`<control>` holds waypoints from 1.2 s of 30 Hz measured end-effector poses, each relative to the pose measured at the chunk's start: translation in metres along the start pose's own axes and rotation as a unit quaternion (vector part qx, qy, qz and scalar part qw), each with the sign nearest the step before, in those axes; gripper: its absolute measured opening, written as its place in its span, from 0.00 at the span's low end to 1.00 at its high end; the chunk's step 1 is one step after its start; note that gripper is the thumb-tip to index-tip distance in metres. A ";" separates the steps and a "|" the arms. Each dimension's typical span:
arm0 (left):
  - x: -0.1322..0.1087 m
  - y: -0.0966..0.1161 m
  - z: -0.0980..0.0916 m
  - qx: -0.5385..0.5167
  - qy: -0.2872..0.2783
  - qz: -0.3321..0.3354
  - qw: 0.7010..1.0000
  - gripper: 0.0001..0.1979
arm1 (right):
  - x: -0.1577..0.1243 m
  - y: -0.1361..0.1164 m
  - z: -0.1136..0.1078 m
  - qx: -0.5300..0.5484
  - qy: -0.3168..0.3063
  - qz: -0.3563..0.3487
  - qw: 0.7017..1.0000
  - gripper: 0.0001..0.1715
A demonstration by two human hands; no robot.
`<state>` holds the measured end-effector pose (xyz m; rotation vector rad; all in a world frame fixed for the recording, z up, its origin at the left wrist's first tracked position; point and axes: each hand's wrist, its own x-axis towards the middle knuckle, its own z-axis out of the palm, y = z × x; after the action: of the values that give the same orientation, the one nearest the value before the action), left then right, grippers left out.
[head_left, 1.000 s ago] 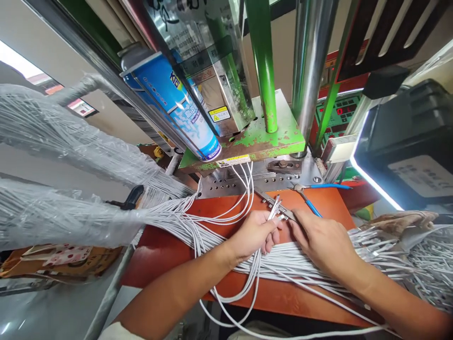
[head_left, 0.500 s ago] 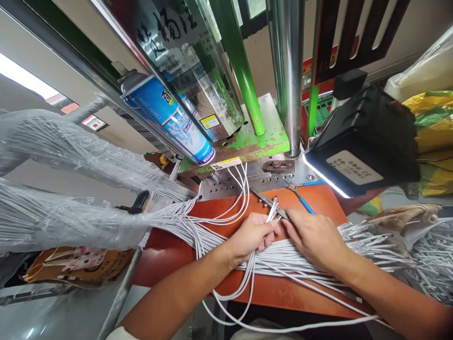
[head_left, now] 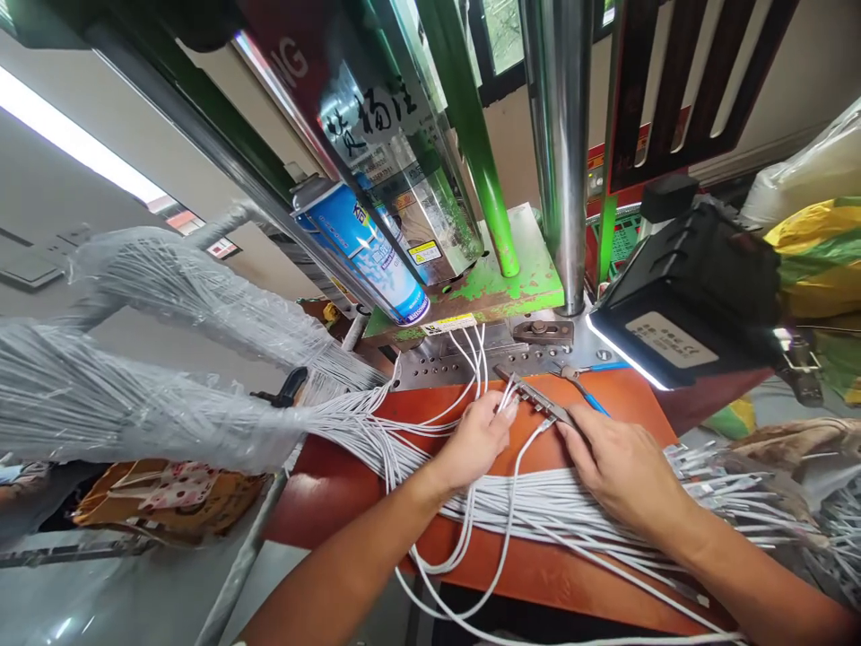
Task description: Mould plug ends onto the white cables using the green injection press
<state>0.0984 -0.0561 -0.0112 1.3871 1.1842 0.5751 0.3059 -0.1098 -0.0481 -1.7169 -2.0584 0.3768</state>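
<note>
Several white cables point(head_left: 571, 511) are being fed to a metal comb fixture point(head_left: 534, 401); the left hand point(head_left: 476, 440) pinches a few, the right hand point(head_left: 622, 471) lies open beside it, and more ends need seating

Left hand point(head_left: 474, 440): grips white cables point(head_left: 538, 511), just beside slotted steel bar point(head_left: 534, 399). Right hand point(head_left: 622, 471): open, resting on cables. Blue-handled pliers point(head_left: 592, 401): lying on orange bench point(head_left: 336, 511).

The left hand point(head_left: 476, 440) hides whatever lies in its curled fingers and the white cables point(head_left: 538, 507) beneath it. Whether the right hand point(head_left: 625, 475) touches the metal bar point(head_left: 534, 397) is hard to tell. Both forearms point(head_left: 336, 574) run off the bottom edge. The plastic-wrapped bundle point(head_left: 134, 395) is cut off at the left, and the print on the black box point(head_left: 665, 339) is too small to read.
</note>
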 end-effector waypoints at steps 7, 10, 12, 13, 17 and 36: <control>0.007 -0.006 0.003 -0.019 -0.041 -0.067 0.997 0.18 | 0.000 0.000 0.001 -0.011 0.008 -0.022 1.000 0.18; 0.010 -0.003 0.004 -0.029 -0.044 -0.067 0.996 0.17 | -0.001 0.002 0.003 -0.009 0.015 -0.042 0.999 0.18; 0.011 0.000 0.005 -0.022 -0.056 -0.072 0.996 0.17 | -0.002 0.003 0.003 -0.011 0.021 -0.060 0.998 0.18; 0.011 0.001 0.005 -0.019 -0.063 -0.075 0.995 0.17 | -0.002 0.004 0.003 -0.013 0.023 -0.066 0.997 0.18; 0.015 0.002 0.003 -0.012 -0.086 -0.065 0.994 0.20 | -0.002 0.006 0.003 -0.007 0.007 -0.086 0.996 0.17; 0.012 -0.003 -0.022 -0.094 -0.016 -0.105 0.990 0.09 | -0.003 0.007 0.004 0.022 0.013 -0.017 1.000 0.20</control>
<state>0.0826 -0.0362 -0.0131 1.0930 1.1995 0.5002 0.3106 -0.1108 -0.0552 -1.6500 -2.0438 0.3839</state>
